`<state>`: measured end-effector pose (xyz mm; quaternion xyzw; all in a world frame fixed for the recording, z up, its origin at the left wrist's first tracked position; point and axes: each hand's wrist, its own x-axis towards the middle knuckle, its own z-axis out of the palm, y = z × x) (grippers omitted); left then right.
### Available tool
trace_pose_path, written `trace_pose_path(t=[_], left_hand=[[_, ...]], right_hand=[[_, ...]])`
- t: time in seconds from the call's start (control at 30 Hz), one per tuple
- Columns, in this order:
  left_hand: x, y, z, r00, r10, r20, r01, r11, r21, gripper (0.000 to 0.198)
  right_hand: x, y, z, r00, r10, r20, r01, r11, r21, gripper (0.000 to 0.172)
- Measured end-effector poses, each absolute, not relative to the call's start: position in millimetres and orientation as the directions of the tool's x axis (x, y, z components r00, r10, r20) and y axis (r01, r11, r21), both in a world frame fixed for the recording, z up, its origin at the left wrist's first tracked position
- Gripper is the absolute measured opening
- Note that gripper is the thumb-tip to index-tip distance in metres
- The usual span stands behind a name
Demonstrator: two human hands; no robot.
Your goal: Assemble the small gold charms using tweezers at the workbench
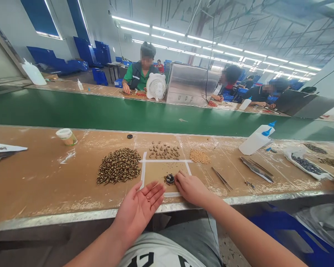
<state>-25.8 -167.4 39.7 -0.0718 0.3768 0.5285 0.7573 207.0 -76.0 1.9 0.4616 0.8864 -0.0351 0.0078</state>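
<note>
A small round black-and-gold piece (170,179) lies on the tabletop (41,181), in the lower cell of a cross of white tape (164,161). Being round, it shows no long axis. The right hand (192,189) is the nearer, with the piece just off its fingertips (178,177) toward the person's left. Those fingers curl down on the tabletop, and they may touch the piece, but the view cannot settle that, nor whether they grip anything. The left hand (137,211) lies farther off, open and palm up, with 2 tiny gold beads (148,199) on the palm.

Above the tape sit scattered gold studs (164,150). To the left is a large heap of gold-and-dark beads (118,166), and to the right a smaller heap of tan beads (199,156). Farther right lie a pair of tweezers (222,178) and a white squeeze bottle with a blue nozzle (256,140). A clear plastic bag (306,165) there holds dark beads. A small lidded tub (66,136) stands at the left.
</note>
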Motion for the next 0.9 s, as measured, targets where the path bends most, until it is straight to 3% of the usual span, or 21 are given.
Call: trace_pose_path(t=[0.2,0.33,0.5,0.6,0.77,0.9], left_hand=[[-29,-168,38,0.151,0.755,-0.638,-0.860,0.418,0.291,0.040],[-28,-167,38,0.162,0.755,-0.635,-0.857,0.427,0.288,0.040],[-30,-168,39,0.160,0.753,-0.638,-0.850,0.433,0.299,0.039],[-33,-170,38,0.159,0.760,-0.631,-0.854,0.426,0.298,0.038],[-34,-170,35,0.160,0.763,-0.626,-0.863,0.416,0.286,0.039],[-33,-170,36,0.170,0.762,-0.625,-0.865,0.420,0.276,0.040]], right_hand=[[195,-98,-21,-0.390,0.921,0.007,0.921,0.389,0.028,0.020],[196,-100,-25,-0.351,0.935,0.038,0.935,0.353,-0.045,0.022],[201,-95,-13,-0.328,0.944,-0.025,0.933,0.319,-0.168,0.017],[203,-95,-16,-0.352,0.936,-0.013,0.923,0.345,-0.168,0.016],[209,-96,-37,-0.438,0.893,0.101,0.896,0.443,-0.034,0.024],[222,-92,-39,-0.579,0.809,0.098,0.815,0.578,0.043,0.025]])
